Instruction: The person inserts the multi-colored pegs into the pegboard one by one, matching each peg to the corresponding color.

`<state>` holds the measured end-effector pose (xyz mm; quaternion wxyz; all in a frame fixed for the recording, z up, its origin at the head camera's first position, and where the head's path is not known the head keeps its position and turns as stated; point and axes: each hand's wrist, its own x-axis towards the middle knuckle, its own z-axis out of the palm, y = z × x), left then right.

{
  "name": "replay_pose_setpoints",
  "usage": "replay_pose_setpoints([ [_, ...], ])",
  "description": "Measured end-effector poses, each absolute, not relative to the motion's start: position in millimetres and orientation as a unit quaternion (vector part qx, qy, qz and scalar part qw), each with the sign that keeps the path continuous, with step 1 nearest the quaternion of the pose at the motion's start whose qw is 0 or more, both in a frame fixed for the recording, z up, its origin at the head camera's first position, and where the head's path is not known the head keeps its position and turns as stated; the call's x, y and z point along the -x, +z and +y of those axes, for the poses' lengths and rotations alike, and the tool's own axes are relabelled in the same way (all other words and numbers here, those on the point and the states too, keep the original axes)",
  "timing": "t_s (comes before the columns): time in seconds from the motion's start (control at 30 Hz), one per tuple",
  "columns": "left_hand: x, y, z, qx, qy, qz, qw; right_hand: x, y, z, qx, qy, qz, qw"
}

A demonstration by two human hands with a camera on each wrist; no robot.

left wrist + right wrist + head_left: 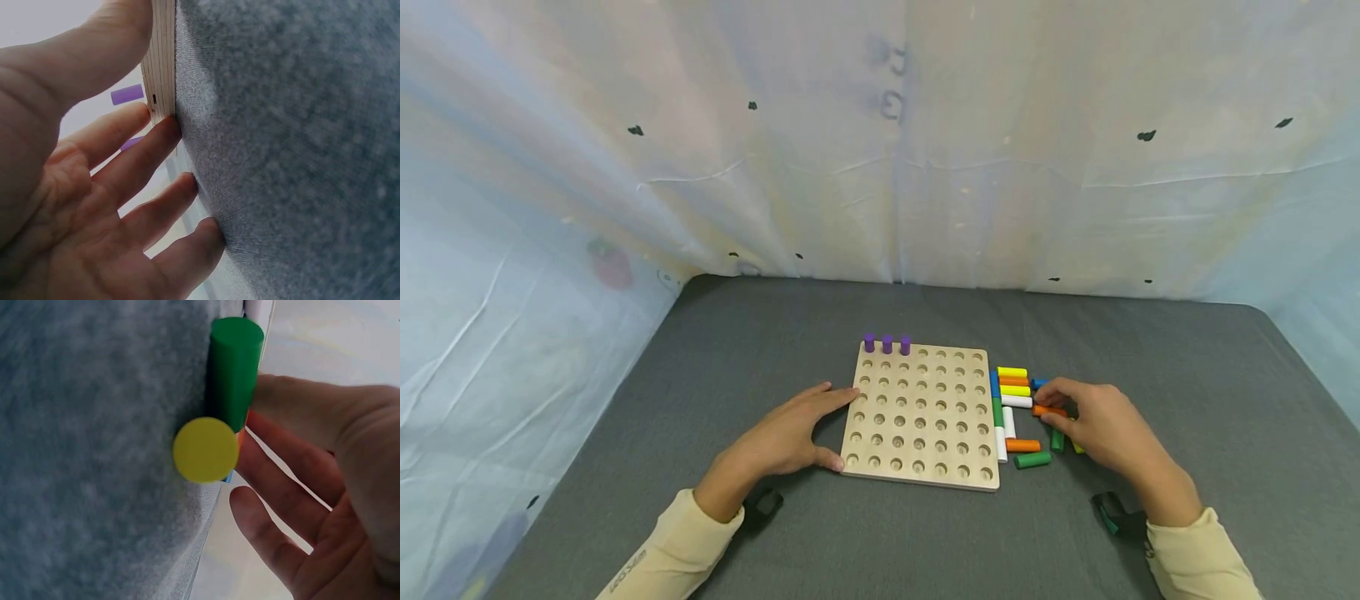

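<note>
A square wooden pegboard [928, 417] with rows of round holes lies on the grey cloth. Several purple pegs [887, 344] stand upright in its far row at the left. My left hand [786, 433] spreads against the board's left side, thumb near the front corner; in the left wrist view its fingertips [165, 125] meet the board's edge and the cloth. To the right of the board, my right hand [1105, 421] pinches an orange peg [1042, 411] between thumb and fingers. A green peg [236, 369] and a yellow peg [206, 450] lie right beside that thumb.
Loose pegs lie along the board's right side: a blue peg [995, 383], a white peg [1017, 402], a yellow peg [1012, 372], a green peg [1033, 459] and others. A pale curtain [895, 208] hangs behind the grey table [775, 317].
</note>
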<state>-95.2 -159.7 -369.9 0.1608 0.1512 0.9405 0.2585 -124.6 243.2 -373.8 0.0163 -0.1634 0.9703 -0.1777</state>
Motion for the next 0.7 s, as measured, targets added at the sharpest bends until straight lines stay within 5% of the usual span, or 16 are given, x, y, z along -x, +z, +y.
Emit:
replay_pose_setpoints([
  [0.7, 94.8, -369.0, -159.7, -0.156, 0.249, 0.944, 0.153, 125.2, -372.5, 240.2, 0.156, -0.157, 0.974, 0.049],
])
